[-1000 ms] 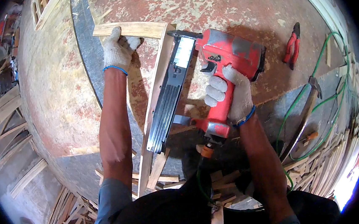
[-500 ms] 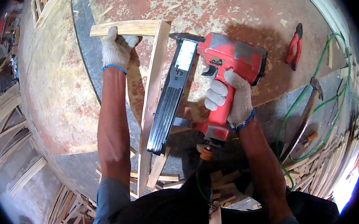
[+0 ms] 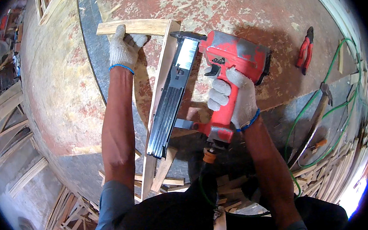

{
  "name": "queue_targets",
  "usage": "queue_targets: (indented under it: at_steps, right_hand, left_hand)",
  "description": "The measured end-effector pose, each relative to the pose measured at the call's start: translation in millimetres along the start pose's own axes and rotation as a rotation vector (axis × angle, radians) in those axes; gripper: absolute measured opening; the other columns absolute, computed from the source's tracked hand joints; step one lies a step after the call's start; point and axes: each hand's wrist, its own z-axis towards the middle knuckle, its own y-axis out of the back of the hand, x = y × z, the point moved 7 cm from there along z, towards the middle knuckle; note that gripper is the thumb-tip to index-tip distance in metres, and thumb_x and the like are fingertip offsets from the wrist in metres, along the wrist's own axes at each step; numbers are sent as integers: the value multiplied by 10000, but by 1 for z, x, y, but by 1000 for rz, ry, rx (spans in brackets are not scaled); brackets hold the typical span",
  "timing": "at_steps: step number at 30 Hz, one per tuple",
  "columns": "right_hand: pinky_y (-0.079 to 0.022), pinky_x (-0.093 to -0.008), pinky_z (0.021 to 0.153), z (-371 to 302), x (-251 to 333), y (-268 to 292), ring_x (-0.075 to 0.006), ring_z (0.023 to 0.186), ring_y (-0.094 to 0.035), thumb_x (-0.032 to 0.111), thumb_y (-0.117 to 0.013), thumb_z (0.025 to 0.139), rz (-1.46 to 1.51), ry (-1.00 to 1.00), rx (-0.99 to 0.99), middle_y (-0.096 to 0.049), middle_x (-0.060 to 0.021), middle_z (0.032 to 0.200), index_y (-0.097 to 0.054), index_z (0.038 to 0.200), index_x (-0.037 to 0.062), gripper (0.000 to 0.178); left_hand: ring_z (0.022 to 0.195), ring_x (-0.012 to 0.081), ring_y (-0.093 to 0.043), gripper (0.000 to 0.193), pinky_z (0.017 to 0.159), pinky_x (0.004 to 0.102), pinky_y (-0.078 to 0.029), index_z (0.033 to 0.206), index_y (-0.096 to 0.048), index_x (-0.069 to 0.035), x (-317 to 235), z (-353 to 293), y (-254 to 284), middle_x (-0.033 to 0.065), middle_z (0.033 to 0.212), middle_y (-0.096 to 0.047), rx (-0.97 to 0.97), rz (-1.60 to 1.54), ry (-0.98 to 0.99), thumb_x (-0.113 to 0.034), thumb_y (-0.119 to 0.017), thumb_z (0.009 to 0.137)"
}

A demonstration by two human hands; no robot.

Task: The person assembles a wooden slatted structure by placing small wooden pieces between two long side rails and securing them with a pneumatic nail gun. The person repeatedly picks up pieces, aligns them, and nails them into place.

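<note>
A red pneumatic nail gun [image 3: 231, 53] with a long black and silver magazine is gripped at its handle by my right hand [image 3: 242, 94], which wears a white knit glove. Its nose meets the upper end of a long wooden strip [image 3: 158, 84] that runs down toward my body. A shorter, slightly curved wooden strip [image 3: 136, 27] meets that end at a corner. My left hand [image 3: 123, 49], also gloved, is closed on the short strip, thumb over its top; the fingertips are partly hidden beneath.
Red-handled pliers [image 3: 304, 52] lie on the worn surface at right, with a hammer [image 3: 318, 115] nearer me. A green air hose [image 3: 295, 125] loops around the hammer. Wood offcuts [image 3: 326, 170] pile up at lower right, and more wood pieces [image 3: 66, 215] lie at lower left.
The nail gun has shifted slightly left, and its nose now overlaps the long strip's end. My left hand and the wooden strips have moved a little right and up in view.
</note>
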Motion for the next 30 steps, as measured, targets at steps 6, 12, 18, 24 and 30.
queue_targets:
  at_steps: [6,12,18,24,30]
  right_hand:
    - [-380,-316,539,-12,6,8,-108,544,-431,402,-554,979,-8,58,5,-420,75,630,-553,1009,96,308]
    - [-401,-349,553,-44,23,32,-145,548,-431,353,-550,980,15,53,11,-391,44,629,-492,997,153,209]
    - [-390,-337,548,-58,36,84,-151,551,-428,362,-569,974,-316,139,-195,-415,30,654,-502,924,157,221]
    - [-362,-322,528,-61,31,104,-135,553,-368,381,-571,997,-224,94,-232,-370,33,656,-502,915,150,255]
    - [-378,-321,556,-57,35,117,-132,589,-383,400,-559,1009,-289,99,-295,-365,31,662,-573,1083,121,289]
  left_hand:
    - [1104,370,-648,446,917,535,-592,1321,-490,-27,0,-1,-4,196,1230,-615,111,-55,-78,-317,-612,1005]
    - [844,341,-708,371,731,472,-624,1199,-558,-18,5,-17,-10,188,995,-690,76,-6,63,-352,-543,1039]
    - [759,265,-707,328,707,379,-605,1076,-637,1,-27,-86,61,155,880,-709,93,209,111,-316,-579,1018]
    - [831,221,-713,313,782,351,-597,1111,-664,-4,-145,-235,311,133,978,-716,-444,523,-148,-296,-615,1010]
    - [660,166,-640,260,596,315,-523,945,-625,-20,-105,-487,559,91,792,-668,-1066,680,-67,-274,-582,982]
